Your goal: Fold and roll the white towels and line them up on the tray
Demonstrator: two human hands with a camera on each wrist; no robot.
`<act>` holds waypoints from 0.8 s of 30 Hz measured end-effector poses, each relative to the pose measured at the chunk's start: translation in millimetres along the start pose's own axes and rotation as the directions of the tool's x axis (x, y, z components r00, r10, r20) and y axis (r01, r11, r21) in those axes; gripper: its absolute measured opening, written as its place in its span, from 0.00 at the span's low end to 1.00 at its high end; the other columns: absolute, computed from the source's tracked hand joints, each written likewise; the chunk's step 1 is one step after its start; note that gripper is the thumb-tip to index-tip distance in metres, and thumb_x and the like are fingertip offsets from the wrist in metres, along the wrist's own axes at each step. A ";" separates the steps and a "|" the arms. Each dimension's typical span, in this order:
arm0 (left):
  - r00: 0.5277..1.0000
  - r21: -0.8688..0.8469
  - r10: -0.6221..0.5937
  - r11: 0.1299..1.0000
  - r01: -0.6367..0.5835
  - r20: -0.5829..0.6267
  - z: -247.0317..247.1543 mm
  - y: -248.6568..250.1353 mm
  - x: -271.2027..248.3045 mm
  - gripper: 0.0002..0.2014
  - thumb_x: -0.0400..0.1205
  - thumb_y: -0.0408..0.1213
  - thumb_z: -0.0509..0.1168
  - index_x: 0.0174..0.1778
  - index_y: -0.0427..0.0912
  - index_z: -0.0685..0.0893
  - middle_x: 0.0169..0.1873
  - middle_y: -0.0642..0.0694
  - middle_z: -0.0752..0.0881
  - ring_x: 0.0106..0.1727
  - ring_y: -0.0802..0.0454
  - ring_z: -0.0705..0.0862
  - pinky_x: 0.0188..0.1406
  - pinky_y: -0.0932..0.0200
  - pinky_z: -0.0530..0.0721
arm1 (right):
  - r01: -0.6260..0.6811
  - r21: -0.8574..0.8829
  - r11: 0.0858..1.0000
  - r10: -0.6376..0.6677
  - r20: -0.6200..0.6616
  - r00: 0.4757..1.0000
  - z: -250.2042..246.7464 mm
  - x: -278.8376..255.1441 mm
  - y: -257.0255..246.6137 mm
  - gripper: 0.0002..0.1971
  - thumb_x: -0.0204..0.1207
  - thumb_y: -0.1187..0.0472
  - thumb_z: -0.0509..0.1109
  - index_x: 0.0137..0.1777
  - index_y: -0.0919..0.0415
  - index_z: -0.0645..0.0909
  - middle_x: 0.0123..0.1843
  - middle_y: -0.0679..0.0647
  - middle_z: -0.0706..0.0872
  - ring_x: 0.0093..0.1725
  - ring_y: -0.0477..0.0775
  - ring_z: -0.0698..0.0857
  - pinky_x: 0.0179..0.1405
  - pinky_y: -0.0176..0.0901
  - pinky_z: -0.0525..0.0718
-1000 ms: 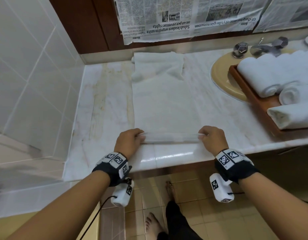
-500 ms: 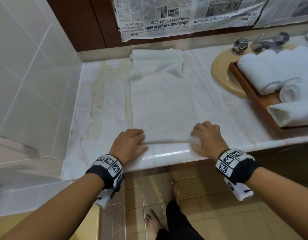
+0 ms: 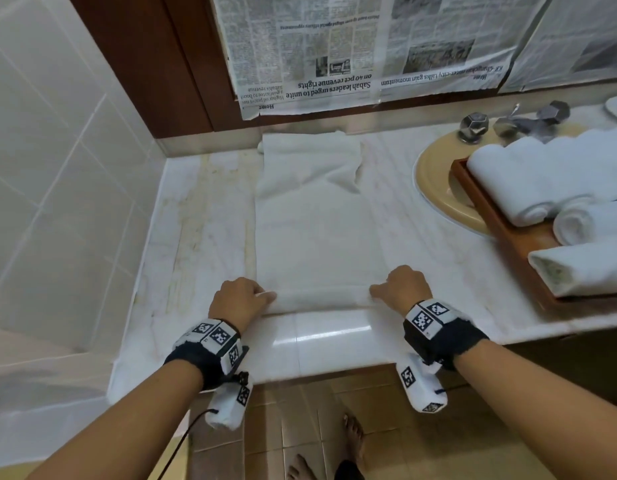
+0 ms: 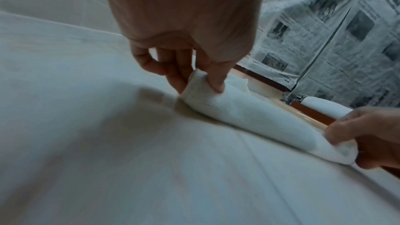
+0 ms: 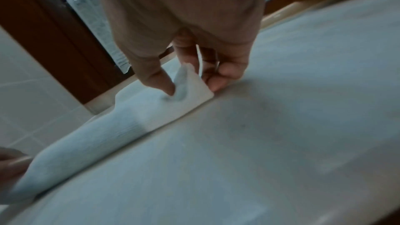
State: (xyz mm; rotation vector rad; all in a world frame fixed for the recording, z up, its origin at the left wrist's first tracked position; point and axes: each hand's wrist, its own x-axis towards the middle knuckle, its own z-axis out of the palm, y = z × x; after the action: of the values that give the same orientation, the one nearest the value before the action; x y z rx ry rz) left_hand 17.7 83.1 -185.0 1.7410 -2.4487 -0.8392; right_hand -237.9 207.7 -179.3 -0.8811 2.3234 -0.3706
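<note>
A long white towel (image 3: 317,230) lies folded lengthwise on the marble counter (image 3: 203,237), its near end turned into a thin roll (image 3: 320,301). My left hand (image 3: 243,299) pinches the roll's left end (image 4: 201,90) between thumb and fingers. My right hand (image 3: 402,289) pinches the right end (image 5: 190,88) the same way. The towel's far end is rumpled against the back wall. At the right a wooden tray (image 3: 507,237) holds three rolled white towels (image 3: 528,181).
The tray rests over a beige sink basin (image 3: 435,188) with a chrome tap (image 3: 521,124) behind it. Newspaper (image 3: 334,53) covers the back wall. White tiles (image 3: 57,168) line the left wall. The counter's front edge (image 3: 327,344) lies just below my hands.
My hands went from flat on the towel's near edge to pinching it, and the edge has turned over into a thicker roll a little farther from me.
</note>
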 end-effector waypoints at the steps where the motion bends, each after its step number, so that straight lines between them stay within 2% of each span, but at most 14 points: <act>1: 1.000 0.066 -0.019 0.998 0.020 -0.013 1.0 0.8 2.5 0.14 0.77 0.54 0.70 0.47 0.47 0.89 0.45 0.48 0.87 0.50 0.47 0.84 0.48 0.57 0.81 | 0.018 -0.080 0.997 -0.022 -0.055 0.998 1.6 -1.9 -1.4 0.10 0.73 0.57 0.72 0.44 0.65 0.80 0.43 0.56 0.81 0.44 0.56 0.81 0.38 0.40 0.80; 3: 0.994 0.183 0.074 0.981 -0.059 -0.077 4.8 2.9 3.1 0.12 0.77 0.50 0.71 0.49 0.47 0.86 0.49 0.49 0.84 0.53 0.47 0.81 0.52 0.52 0.81 | 0.148 -0.320 0.936 -0.214 -0.181 0.960 6.7 -6.9 -3.7 0.11 0.76 0.61 0.67 0.57 0.61 0.77 0.56 0.57 0.78 0.59 0.60 0.76 0.49 0.46 0.77; 4: 0.976 0.215 0.191 0.963 -0.165 -0.107 7.9 3.0 2.4 0.09 0.77 0.44 0.71 0.49 0.46 0.86 0.49 0.49 0.82 0.53 0.46 0.81 0.51 0.50 0.81 | 0.256 -0.411 0.875 -0.362 -0.203 0.910 11.7 -9.7 -4.2 0.12 0.76 0.65 0.65 0.58 0.61 0.77 0.57 0.58 0.77 0.59 0.60 0.75 0.47 0.46 0.75; 6: 0.898 0.268 0.430 0.879 -0.394 -0.093 15.0 2.7 -3.3 0.07 0.74 0.30 0.73 0.45 0.44 0.88 0.44 0.48 0.84 0.47 0.43 0.83 0.42 0.50 0.83 | 0.490 -0.464 0.738 -0.606 -0.135 0.784 22.4 -12.6 -3.3 0.12 0.67 0.73 0.72 0.50 0.63 0.80 0.48 0.58 0.80 0.49 0.60 0.79 0.38 0.44 0.72; 7: 0.856 0.271 0.511 0.836 -0.476 -0.074 19.3 1.4 -6.6 0.08 0.71 0.28 0.74 0.43 0.44 0.89 0.42 0.48 0.84 0.43 0.43 0.85 0.37 0.52 0.84 | 0.570 -0.462 0.679 -0.679 -0.102 0.726 26.0 -13.5 -1.2 0.12 0.61 0.72 0.77 0.43 0.62 0.81 0.42 0.56 0.80 0.41 0.59 0.81 0.33 0.43 0.71; 9: 0.827 0.240 0.559 0.812 -0.532 -0.060 22.1 0.6 -13.0 0.07 0.69 0.35 0.78 0.41 0.42 0.89 0.40 0.48 0.85 0.40 0.45 0.85 0.33 0.54 0.84 | 0.632 -0.476 0.612 -0.728 -0.024 0.686 29.4 -12.9 3.5 0.15 0.58 0.55 0.82 0.40 0.59 0.81 0.38 0.53 0.80 0.36 0.57 0.81 0.31 0.45 0.75; 10: 0.833 0.231 0.550 0.818 -0.526 -0.050 21.9 0.7 -14.2 0.11 0.67 0.41 0.80 0.41 0.42 0.88 0.41 0.47 0.85 0.40 0.47 0.84 0.34 0.55 0.83 | 0.625 -0.500 0.600 -0.717 0.011 0.697 29.5 -11.7 4.6 0.19 0.57 0.47 0.81 0.42 0.57 0.81 0.40 0.51 0.81 0.37 0.56 0.81 0.33 0.47 0.77; 11: 0.835 0.229 0.549 0.819 -0.526 -0.044 22.6 -0.3 -12.8 0.16 0.65 0.45 0.81 0.42 0.42 0.87 0.42 0.47 0.85 0.40 0.48 0.83 0.35 0.55 0.83 | 0.610 -0.536 0.583 -0.708 0.033 0.705 29.1 -11.0 3.9 0.22 0.55 0.45 0.81 0.44 0.56 0.81 0.41 0.51 0.81 0.38 0.56 0.81 0.34 0.49 0.79; 14: 0.825 0.290 0.564 0.795 -0.534 -0.029 18.8 5.6 -9.7 0.18 0.59 0.38 0.83 0.40 0.41 0.86 0.40 0.47 0.85 0.37 0.46 0.85 0.32 0.55 0.81 | 0.596 -0.574 0.562 -0.712 0.031 0.701 25.9 -6.8 0.4 0.19 0.54 0.59 0.82 0.45 0.58 0.83 0.40 0.54 0.82 0.37 0.60 0.82 0.33 0.51 0.77; 16: 0.831 0.290 0.555 0.802 -0.522 -0.040 15.3 8.8 -5.6 0.15 0.61 0.33 0.81 0.41 0.41 0.87 0.39 0.47 0.87 0.35 0.45 0.86 0.33 0.55 0.81 | 0.602 -0.501 0.623 -0.683 0.027 0.730 18.5 -3.3 -3.3 0.13 0.66 0.63 0.76 0.52 0.59 0.84 0.45 0.56 0.84 0.45 0.62 0.83 0.43 0.52 0.76; 18: 0.869 0.237 0.493 0.850 -0.471 -0.039 7.3 12.2 -2.3 0.10 0.73 0.37 0.74 0.49 0.43 0.87 0.44 0.49 0.88 0.42 0.47 0.86 0.43 0.55 0.80 | 0.567 -0.338 0.751 -0.581 0.070 0.811 6.9 0.7 -7.3 0.12 0.77 0.62 0.68 0.59 0.57 0.84 0.53 0.55 0.85 0.54 0.59 0.83 0.51 0.47 0.75; 21: 0.959 0.010 0.277 0.961 -0.277 0.054 -3.1 13.3 1.1 0.07 0.80 0.45 0.68 0.52 0.51 0.87 0.47 0.55 0.88 0.48 0.55 0.84 0.48 0.61 0.78 | 0.375 -0.086 0.923 -0.366 0.110 0.924 -5.8 10.3 -10.2 0.08 0.73 0.65 0.72 0.49 0.53 0.85 0.50 0.54 0.86 0.49 0.55 0.83 0.46 0.40 0.78; 23: 0.979 -0.056 0.189 0.981 -0.185 0.081 -4.9 17.2 6.3 0.07 0.79 0.44 0.69 0.51 0.52 0.87 0.48 0.54 0.88 0.51 0.54 0.84 0.51 0.59 0.80 | 0.317 -0.078 0.945 -0.315 0.044 0.948 -3.8 10.3 -13.5 0.09 0.70 0.66 0.72 0.48 0.54 0.79 0.51 0.54 0.81 0.50 0.56 0.81 0.45 0.42 0.78; 24: 0.984 -0.051 0.161 0.986 -0.157 0.078 -4.0 20.0 10.5 0.07 0.79 0.44 0.69 0.51 0.52 0.87 0.49 0.53 0.88 0.52 0.52 0.84 0.52 0.58 0.80 | 0.324 -0.167 0.931 -0.332 -0.018 0.943 0.3 7.7 -16.6 0.11 0.70 0.65 0.71 0.50 0.54 0.77 0.53 0.53 0.77 0.54 0.57 0.78 0.48 0.45 0.77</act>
State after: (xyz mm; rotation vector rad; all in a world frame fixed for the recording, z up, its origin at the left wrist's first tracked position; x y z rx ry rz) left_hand -2.4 76.8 -175.9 1.5012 -2.5578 -0.9576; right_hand -234.0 190.3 -175.4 -1.3627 2.2703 -0.3461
